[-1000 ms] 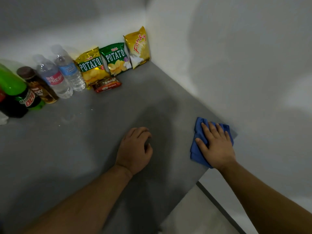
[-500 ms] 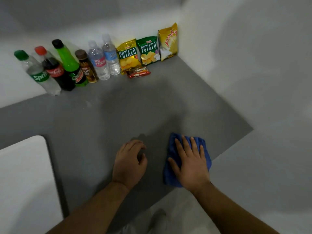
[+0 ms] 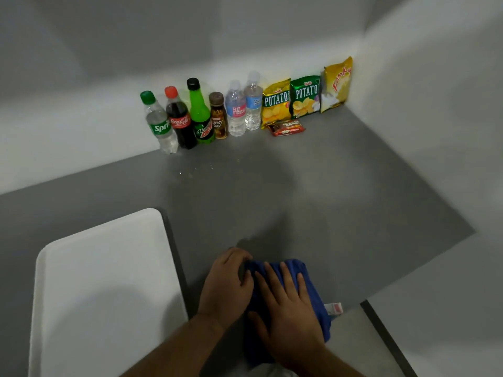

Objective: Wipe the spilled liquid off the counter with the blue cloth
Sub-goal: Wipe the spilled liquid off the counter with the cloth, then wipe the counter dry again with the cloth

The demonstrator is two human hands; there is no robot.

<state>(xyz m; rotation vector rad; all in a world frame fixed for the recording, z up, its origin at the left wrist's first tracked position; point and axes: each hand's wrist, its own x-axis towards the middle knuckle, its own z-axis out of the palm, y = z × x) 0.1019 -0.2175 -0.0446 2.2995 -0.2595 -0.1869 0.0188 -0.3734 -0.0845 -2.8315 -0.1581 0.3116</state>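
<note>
The blue cloth [image 3: 313, 289] lies at the near edge of the grey counter [image 3: 340, 200], partly hanging over it, with a small white and red tag at its right. My right hand [image 3: 288, 314] presses flat on top of it, fingers spread. My left hand [image 3: 226, 284] rests on the counter with curled fingers, touching the cloth's left edge. Small droplets of spilled liquid [image 3: 196, 170] glint on the counter farther back, just in front of the bottles and well away from the cloth.
Several drink bottles [image 3: 190, 118] stand in a row along the back wall, with three snack bags [image 3: 304, 96] and a small red packet [image 3: 287, 127] to their right. A white tray [image 3: 103, 289] lies at the near left. A wall bounds the counter's right side.
My right hand has slid the cloth leftward along the near edge until it meets my left hand. The view has swung left and pulled back, showing more bottles and the tray.
</note>
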